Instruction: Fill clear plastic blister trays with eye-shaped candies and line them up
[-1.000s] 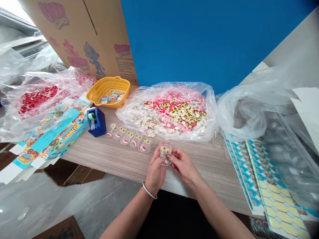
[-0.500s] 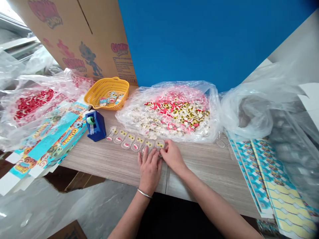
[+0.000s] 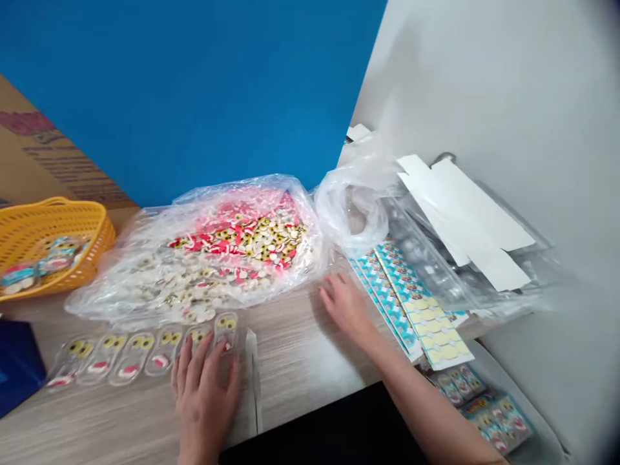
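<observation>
A clear plastic strip of rounded blister pockets point(image 3: 133, 356) lies on the table. Each pocket that shows fully holds a pair of yellow eye candies and a red-and-white mouth candy. My left hand point(image 3: 206, 391) rests over the right end of the strip, fingers stretched out and touching it; it hides part of the last pockets. My right hand point(image 3: 347, 309) is apart from the strip, just above the table by the right edge of the candy bag point(image 3: 247, 248). Its fingers are parted, with nothing visible in them. Printed blue and yellow card sheets point(image 3: 411, 300) lie just right of it.
At the left stand a yellow basket point(image 3: 92, 258) with small packs inside and a blue tape dispenser point(image 3: 19, 365). Clear plastic trays point(image 3: 426, 258) and white cut card point(image 3: 465, 213) are piled at the right. Filled packs point(image 3: 498, 423) sit lower right, below the table.
My right hand has left the strip's right end and moved right, towards the card sheets. My left hand stays on the strip. The view has swung to the right.
</observation>
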Demonstrator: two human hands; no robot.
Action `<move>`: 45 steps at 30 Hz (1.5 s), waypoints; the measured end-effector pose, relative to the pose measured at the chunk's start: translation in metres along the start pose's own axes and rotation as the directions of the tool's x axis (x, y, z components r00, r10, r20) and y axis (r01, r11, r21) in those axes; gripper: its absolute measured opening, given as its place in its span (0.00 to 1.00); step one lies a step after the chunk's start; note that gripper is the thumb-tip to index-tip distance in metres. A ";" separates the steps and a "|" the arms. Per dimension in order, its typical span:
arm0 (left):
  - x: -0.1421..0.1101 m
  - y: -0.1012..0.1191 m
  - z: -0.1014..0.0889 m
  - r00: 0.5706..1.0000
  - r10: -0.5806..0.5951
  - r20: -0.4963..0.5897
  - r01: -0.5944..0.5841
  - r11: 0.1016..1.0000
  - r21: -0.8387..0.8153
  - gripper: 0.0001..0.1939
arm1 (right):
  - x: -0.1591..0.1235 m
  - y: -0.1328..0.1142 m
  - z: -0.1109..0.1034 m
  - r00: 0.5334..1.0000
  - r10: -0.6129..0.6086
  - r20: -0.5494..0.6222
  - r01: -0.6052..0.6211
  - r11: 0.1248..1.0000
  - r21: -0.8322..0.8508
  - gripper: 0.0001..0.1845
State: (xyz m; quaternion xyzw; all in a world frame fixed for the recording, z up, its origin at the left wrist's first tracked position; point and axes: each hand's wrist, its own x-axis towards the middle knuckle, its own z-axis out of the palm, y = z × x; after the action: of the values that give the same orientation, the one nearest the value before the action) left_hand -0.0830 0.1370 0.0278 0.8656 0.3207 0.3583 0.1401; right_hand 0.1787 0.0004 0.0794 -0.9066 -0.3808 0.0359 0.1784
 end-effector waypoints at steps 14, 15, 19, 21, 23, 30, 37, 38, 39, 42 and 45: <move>0.054 0.141 0.073 0.511 -0.343 0.788 0.783 -0.191 -0.591 0.21 | -0.037 0.005 -0.007 0.809 -0.582 -0.083 0.583 0.775 0.243 0.09; 0.060 0.140 0.074 0.528 -0.354 0.772 0.756 -0.217 -0.617 0.19 | -0.037 -0.001 -0.012 0.771 -0.630 -0.086 0.626 0.728 0.278 0.09; 0.082 0.118 0.066 0.523 -0.472 0.710 0.718 -0.206 -0.665 0.19 | 0.010 -0.015 -0.021 0.778 -0.619 -0.105 0.605 0.694 0.390 0.09; 0.092 0.104 0.060 0.496 -0.528 0.689 0.713 -0.204 -0.670 0.25 | 0.054 -0.023 -0.015 0.825 -0.560 -0.068 0.546 0.763 0.345 0.12; 0.099 0.092 0.056 0.492 -0.558 0.668 0.705 -0.195 -0.682 0.28 | 0.101 -0.036 -0.002 0.868 -0.493 0.069 0.472 0.859 0.198 0.14; 0.106 0.072 0.048 0.446 -0.638 0.628 0.711 -0.173 -0.681 0.31 | 0.233 -0.090 0.025 0.944 -0.256 0.209 0.272 0.961 -0.051 0.18; 0.100 0.063 0.052 0.429 -0.645 0.633 0.713 -0.189 -0.676 0.30 | 0.263 -0.089 0.033 0.938 -0.282 0.200 0.299 0.953 -0.059 0.15; 0.100 0.063 0.053 0.428 -0.646 0.632 0.710 -0.192 -0.677 0.30 | 0.258 -0.087 0.037 0.937 -0.286 0.199 0.304 0.950 -0.065 0.17; 0.099 0.064 0.055 0.428 -0.645 0.632 0.709 -0.193 -0.678 0.30 | 0.251 -0.086 0.041 0.936 -0.291 0.198 0.310 0.948 -0.072 0.21; 0.100 0.068 0.060 0.450 -0.628 0.635 0.707 -0.184 -0.683 0.29 | 0.237 -0.086 0.048 0.925 -0.315 0.212 0.338 0.938 -0.082 0.31; 0.101 0.072 0.065 0.469 -0.624 0.625 0.699 -0.170 -0.694 0.28 | 0.234 -0.087 0.047 0.903 -0.344 0.257 0.373 0.925 -0.074 0.34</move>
State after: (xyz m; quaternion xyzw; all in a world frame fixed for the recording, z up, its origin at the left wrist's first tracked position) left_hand 0.0504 0.1478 0.0699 0.3247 0.4438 0.3112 0.7751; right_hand 0.2756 0.2351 0.0830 -0.8190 -0.5614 0.0882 0.0793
